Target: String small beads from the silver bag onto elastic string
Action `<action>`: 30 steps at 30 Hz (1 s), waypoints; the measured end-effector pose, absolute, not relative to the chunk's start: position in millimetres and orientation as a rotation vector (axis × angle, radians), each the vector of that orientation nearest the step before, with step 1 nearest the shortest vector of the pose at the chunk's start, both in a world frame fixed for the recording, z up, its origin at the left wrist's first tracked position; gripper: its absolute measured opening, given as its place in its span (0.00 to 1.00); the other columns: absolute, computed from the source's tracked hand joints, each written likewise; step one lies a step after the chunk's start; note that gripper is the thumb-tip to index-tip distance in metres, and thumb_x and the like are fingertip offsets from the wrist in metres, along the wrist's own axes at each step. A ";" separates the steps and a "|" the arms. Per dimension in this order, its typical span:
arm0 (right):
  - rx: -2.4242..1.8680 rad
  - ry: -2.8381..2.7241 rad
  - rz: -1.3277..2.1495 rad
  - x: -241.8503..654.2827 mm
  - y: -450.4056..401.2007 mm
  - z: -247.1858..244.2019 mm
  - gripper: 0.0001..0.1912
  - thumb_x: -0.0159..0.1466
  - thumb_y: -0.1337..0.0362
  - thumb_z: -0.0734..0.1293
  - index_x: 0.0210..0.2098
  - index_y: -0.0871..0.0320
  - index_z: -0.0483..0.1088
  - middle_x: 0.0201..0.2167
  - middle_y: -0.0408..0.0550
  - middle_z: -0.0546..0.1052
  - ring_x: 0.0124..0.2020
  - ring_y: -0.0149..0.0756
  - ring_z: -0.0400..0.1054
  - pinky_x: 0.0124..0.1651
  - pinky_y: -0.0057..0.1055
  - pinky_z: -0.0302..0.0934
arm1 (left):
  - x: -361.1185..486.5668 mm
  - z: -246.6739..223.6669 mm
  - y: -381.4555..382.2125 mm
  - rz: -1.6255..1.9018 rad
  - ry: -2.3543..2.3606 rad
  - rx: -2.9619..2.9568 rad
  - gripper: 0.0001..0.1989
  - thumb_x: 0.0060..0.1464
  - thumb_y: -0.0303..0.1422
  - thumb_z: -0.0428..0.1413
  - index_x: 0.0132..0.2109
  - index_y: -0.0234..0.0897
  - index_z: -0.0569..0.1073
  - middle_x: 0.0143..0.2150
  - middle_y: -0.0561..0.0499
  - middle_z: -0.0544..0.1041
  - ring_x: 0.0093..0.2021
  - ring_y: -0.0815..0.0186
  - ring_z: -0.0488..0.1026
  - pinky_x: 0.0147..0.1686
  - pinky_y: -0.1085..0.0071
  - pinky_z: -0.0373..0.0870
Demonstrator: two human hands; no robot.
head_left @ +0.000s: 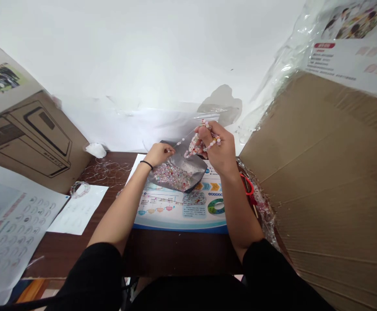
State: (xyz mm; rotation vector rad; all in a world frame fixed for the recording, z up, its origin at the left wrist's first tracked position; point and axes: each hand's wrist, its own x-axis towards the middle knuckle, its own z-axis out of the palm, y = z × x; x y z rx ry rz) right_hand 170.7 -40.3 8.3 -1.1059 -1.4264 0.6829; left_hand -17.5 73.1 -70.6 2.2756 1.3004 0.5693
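A bead strand (195,144) is clenched in the right hand's fingers (209,128), its long axis slanting left above a foil bag (193,166) of beads (172,177), whose rim is nearer the curled left hand (158,155), its grip not discernible.

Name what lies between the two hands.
The head view shows a bead strand held in the right hand, and a foil pouch of beads beside the left hand.

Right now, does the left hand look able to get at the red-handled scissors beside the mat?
Probably not directly. The left hand is at the foil bag of beads, and the right forearm lies between it and the red-handled scissors, so it would likely have to pass over or around that arm.
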 end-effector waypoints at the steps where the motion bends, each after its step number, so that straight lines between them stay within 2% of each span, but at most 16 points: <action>1: -1.096 -1.426 0.690 170.6 -41.4 9.4 0.21 0.65 0.43 0.57 0.39 0.53 0.68 0.26 0.44 0.71 0.21 0.28 0.63 0.19 0.27 0.54 | -19.1 -73.2 74.1 0.560 1.318 2.267 0.11 0.50 0.37 0.55 0.32 0.35 0.78 0.28 0.50 0.77 0.28 0.67 0.68 0.32 0.72 0.62; 4: -1.069 -1.427 0.709 171.0 -45.2 13.2 0.21 0.64 0.44 0.58 0.39 0.53 0.68 0.26 0.44 0.71 0.21 0.28 0.63 0.19 0.27 0.55 | -21.0 -71.9 73.9 0.487 1.371 2.274 0.17 0.52 0.44 0.54 0.25 0.35 0.74 0.21 0.51 0.73 0.24 0.68 0.65 0.27 0.72 0.60; 8: -1.074 -1.392 0.720 171.8 -48.8 16.6 0.19 0.65 0.45 0.58 0.40 0.53 0.68 0.26 0.44 0.71 0.21 0.28 0.63 0.20 0.27 0.56 | -18.5 -57.9 71.1 0.311 1.414 2.090 0.23 0.55 0.49 0.50 0.27 0.33 0.76 0.22 0.46 0.75 0.20 0.67 0.67 0.24 0.71 0.63; 11: -1.069 -1.402 0.743 171.6 -46.6 14.6 0.18 0.64 0.46 0.60 0.37 0.53 0.68 0.25 0.43 0.70 0.20 0.27 0.63 0.21 0.27 0.55 | -14.8 -41.1 69.0 0.374 1.370 1.943 0.25 0.57 0.49 0.48 0.25 0.33 0.74 0.24 0.42 0.77 0.21 0.65 0.71 0.24 0.71 0.65; 15: -1.104 -1.481 0.737 171.0 -39.3 7.4 0.17 0.64 0.48 0.60 0.33 0.55 0.67 0.23 0.42 0.71 0.21 0.27 0.62 0.24 0.27 0.56 | -8.7 -6.1 61.6 0.520 1.342 1.854 0.27 0.57 0.50 0.48 0.20 0.34 0.68 0.21 0.43 0.75 0.21 0.64 0.73 0.23 0.71 0.67; 18: -1.130 -1.571 0.708 171.0 -35.7 3.8 0.15 0.64 0.51 0.61 0.30 0.56 0.67 0.23 0.42 0.71 0.22 0.27 0.62 0.27 0.28 0.57 | -4.5 26.1 51.8 0.620 1.294 2.027 0.22 0.55 0.47 0.53 0.21 0.36 0.68 0.17 0.48 0.73 0.19 0.67 0.71 0.23 0.71 0.67; 22: -1.192 -1.653 0.628 171.7 -33.5 2.3 0.14 0.64 0.55 0.61 0.27 0.57 0.65 0.21 0.40 0.68 0.22 0.27 0.59 0.28 0.28 0.54 | -1.0 60.5 39.9 0.795 1.304 2.266 0.15 0.47 0.40 0.61 0.22 0.37 0.67 0.17 0.53 0.71 0.22 0.68 0.71 0.28 0.70 0.68; 30: -1.266 -1.748 0.485 174.5 -30.7 0.7 0.16 0.63 0.56 0.61 0.23 0.57 0.63 0.19 0.40 0.65 0.23 0.28 0.56 0.29 0.29 0.50 | 7.0 76.0 27.0 0.955 1.332 2.445 0.11 0.43 0.31 0.61 0.22 0.37 0.65 0.19 0.54 0.70 0.24 0.69 0.68 0.30 0.69 0.65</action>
